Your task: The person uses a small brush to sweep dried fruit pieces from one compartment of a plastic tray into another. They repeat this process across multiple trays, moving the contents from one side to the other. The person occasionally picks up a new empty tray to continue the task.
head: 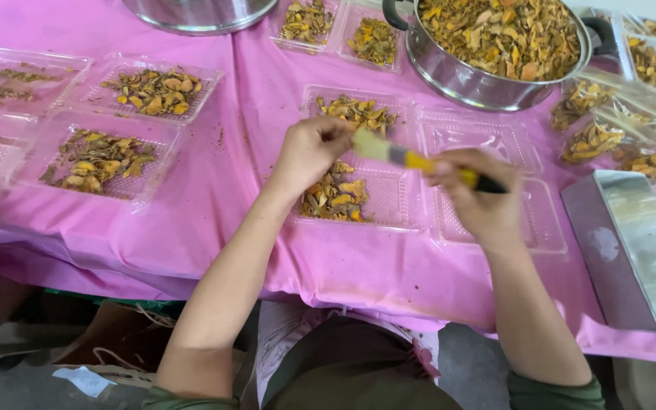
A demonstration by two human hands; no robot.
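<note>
Holding a yellow brush (pixel 419 161), the right hand (pixel 474 199) clamps its handle. The left hand (pixel 309 149) pinches the bristles above a tray (pixel 389 199) near the pot (pixel 474 80).

Both bare forearms stretched fwd, left hand (pixel 309 156) curled in loose fist, right hand (pixel 480 193) closed, knuckles up, hands near together.

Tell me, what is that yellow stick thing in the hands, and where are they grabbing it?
A brush. The right hand grips its yellow and black handle; the left hand pinches the pale bristle end.
</note>
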